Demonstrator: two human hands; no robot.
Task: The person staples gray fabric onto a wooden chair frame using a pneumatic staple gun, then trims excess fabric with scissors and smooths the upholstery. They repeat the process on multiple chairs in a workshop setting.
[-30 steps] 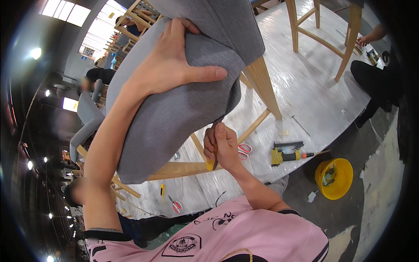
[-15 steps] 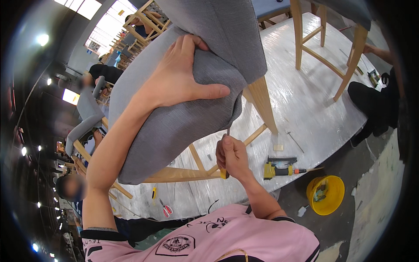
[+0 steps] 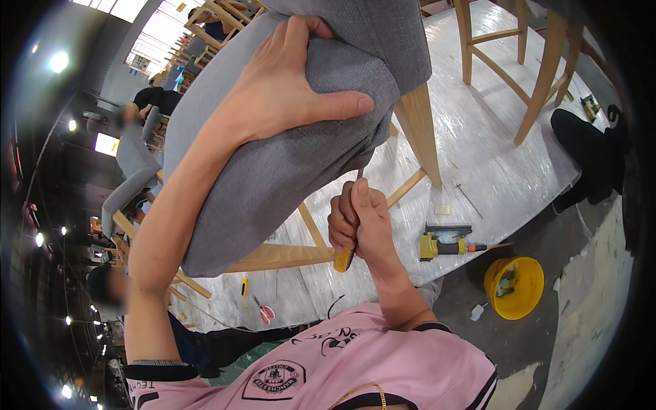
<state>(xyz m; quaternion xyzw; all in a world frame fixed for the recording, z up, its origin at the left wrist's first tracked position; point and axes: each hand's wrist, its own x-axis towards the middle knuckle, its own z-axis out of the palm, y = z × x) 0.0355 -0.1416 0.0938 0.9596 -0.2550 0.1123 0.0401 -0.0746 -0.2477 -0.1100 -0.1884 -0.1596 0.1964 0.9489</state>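
A grey fabric-covered chair point(image 3: 260, 191) with pale wooden legs lies tipped in front of me. My left hand point(image 3: 280, 99) lies on its seat, thumb spread wide and fingertips by the joint with the backrest point(image 3: 389, 48). Below the seat's corner, my right hand point(image 3: 363, 222) is closed around a screwdriver point(image 3: 342, 260) with a yellow handle. Its thin metal shaft points up to the fabric edge beside a wooden leg point(image 3: 418, 133). The tip is hidden at the seat's underside, where the fabric is creased.
On the plastic-covered table point(image 3: 492, 137) lie a yellow-and-black staple gun point(image 3: 447, 246), red-handled scissors point(image 3: 266, 314) and a yellow cutter point(image 3: 244, 290). A yellow bucket point(image 3: 532, 292) stands on the floor at right. Another chair's legs point(image 3: 543, 82) rise at far right, near a person's dark clothing point(image 3: 581, 147).
The chair and my left hand sit a little higher in view. My right hand has moved up slightly and turned, showing more of the yellow handle.
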